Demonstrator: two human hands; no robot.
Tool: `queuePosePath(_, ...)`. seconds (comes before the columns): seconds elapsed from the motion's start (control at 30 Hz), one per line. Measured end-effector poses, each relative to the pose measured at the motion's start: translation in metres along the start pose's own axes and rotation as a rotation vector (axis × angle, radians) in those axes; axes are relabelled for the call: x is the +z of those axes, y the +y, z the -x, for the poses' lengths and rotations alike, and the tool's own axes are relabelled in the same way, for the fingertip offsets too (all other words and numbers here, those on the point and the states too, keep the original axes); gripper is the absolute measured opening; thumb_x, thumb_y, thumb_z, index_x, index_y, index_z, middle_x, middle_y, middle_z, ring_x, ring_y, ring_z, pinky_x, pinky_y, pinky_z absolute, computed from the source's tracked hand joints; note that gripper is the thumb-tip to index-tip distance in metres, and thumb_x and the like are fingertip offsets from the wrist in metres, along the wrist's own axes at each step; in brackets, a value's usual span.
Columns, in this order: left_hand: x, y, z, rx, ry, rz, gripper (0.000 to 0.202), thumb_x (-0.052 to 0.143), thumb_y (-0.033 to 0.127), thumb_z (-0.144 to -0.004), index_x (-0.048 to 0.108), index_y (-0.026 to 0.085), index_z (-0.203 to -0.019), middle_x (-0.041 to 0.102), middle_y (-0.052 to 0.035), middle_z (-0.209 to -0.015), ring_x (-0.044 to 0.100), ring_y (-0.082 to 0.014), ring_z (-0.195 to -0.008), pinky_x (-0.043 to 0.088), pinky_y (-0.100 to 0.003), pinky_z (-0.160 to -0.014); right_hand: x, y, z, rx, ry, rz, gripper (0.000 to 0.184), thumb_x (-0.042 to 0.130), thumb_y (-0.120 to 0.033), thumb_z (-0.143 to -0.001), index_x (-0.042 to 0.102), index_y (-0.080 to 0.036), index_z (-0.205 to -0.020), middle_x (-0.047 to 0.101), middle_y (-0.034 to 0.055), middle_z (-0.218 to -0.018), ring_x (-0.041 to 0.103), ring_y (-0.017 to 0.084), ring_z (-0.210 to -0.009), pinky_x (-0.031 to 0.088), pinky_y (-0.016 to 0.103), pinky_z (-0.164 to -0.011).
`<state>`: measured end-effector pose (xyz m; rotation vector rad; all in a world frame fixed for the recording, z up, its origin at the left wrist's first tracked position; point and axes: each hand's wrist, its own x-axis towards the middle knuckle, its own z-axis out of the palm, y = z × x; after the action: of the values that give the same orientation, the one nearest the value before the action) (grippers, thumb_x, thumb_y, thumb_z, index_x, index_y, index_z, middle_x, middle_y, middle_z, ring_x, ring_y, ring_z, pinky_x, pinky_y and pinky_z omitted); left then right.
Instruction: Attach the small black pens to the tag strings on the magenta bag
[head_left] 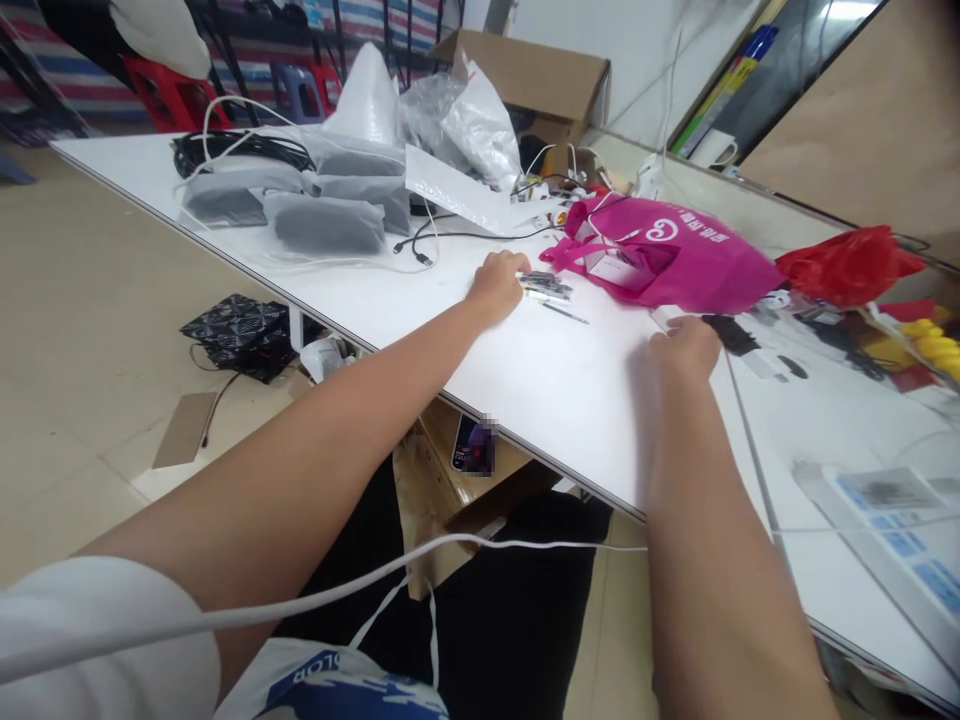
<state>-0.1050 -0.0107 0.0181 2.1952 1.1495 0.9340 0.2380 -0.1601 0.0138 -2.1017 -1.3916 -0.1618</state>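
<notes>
- White cable (442, 545) crosses the foreground, in front of the wearer's lap.
- Left hand (498, 287), fingers curled, is at the near end of a small pile of slim dark pieces (546, 284) on the white surface (555, 375); whether it grips one, I cannot tell.
- One thin dark stick (565, 314) lies just beside that pile.
- Right hand (688, 346), also curled, is at a small white piece (664, 316); its grip is hidden.
- Pink bag (705, 255) lies beyond both hands, with grey packets (326, 222) farther left.
</notes>
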Motion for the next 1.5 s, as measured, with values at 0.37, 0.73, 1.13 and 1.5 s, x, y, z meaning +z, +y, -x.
queuePosePath(0.37, 0.024, -0.004, -0.019, 0.144, -0.154, -0.043, 0.051, 0.050, 0.005, -0.111, 0.087, 0.027, -0.137, 0.080, -0.0130, -0.170, 0.064, -0.0350, -0.172, 0.052, -0.056, -0.149, 0.054, -0.086, 0.012, -0.105, -0.092, -0.081, 0.029, 0.083, -0.034, -0.099, 0.098, -0.026, -0.123, 0.093, 0.0187, -0.129, 0.083, 0.039, -0.111, 0.066, 0.063, -0.127)
queuePosePath(0.73, 0.029, 0.006, -0.015, 0.216, -0.181, -0.142, 0.032, 0.063, 0.016, -0.114, 0.092, 0.025, -0.125, 0.078, -0.0151, -0.167, 0.061, -0.0409, -0.169, 0.052, -0.067, -0.146, 0.041, -0.103, 0.016, -0.050, -0.168, -0.147, 0.012, 0.085, -0.025, -0.095, 0.094, -0.030, -0.089, 0.092, 0.0095, -0.097, 0.081, 0.035, -0.095, 0.068, 0.053, -0.106)
queuePosePath(1.13, 0.023, 0.015, -0.010, 0.238, -0.269, -0.145, 0.020, 0.072, 0.024, -0.117, 0.089, 0.020, -0.125, 0.075, -0.0200, -0.169, 0.058, -0.0436, -0.172, 0.044, -0.065, -0.148, 0.056, -0.085, -0.001, 0.122, -0.014, -0.208, 0.029, 0.071, -0.030, -0.107, 0.092, -0.021, -0.125, 0.091, 0.0148, -0.116, 0.084, 0.036, -0.111, 0.066, 0.053, -0.121)
queuePosePath(1.5, 0.029, 0.010, -0.013, 0.259, -0.266, -0.122, 0.018, 0.074, 0.024, -0.118, 0.090, 0.021, -0.125, 0.077, -0.0186, -0.166, 0.060, -0.0422, -0.169, 0.046, -0.064, -0.146, 0.069, -0.088, -0.049, 0.072, -0.106, -0.070, 0.038, 0.081, -0.029, -0.108, 0.100, -0.017, -0.139, 0.096, 0.0204, -0.138, 0.089, 0.040, -0.122, 0.064, 0.056, -0.132)
